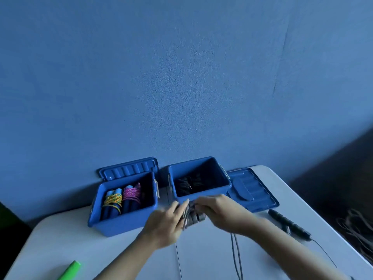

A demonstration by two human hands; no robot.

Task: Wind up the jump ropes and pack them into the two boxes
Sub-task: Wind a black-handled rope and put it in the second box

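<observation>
Against the blue wall point(181, 77), the worktop point(60, 239) carries everything under review. Left box point(123, 221): open, its lid point(129, 168) propped behind it, holding two wound ropes with blue handles, one bound in yellow cord point(114, 201), one in pink point(132, 194). Right box point(201, 188): open, dark wound rope point(187, 183) lying in the bottom, its lid point(252, 190) flat on the worktop just to the right.

In front of the right box, my left hand point(163, 223) and right hand point(220, 209) meet on a dark rope's handles point(193, 217). My left grip appears to be curled round the bundled handles; my right appears to pinch at their top, probably guiding the cord. Motion blur prevents a firmer reading of the fingers. Loose cord point(237, 257) trails from the bundle toward me, off the near edge.

Another dark rope point(288, 225) lies unwound near the right edge, its thin cord running off the worktop. A green object point(70, 270) sits at the near left corner.

Risks, in my judgement: the trailing cord could snag on the worktop edge and jerk the winding loose; slack turns could slip off the handles once I release; the free cords lie near each other and could tangle.
</observation>
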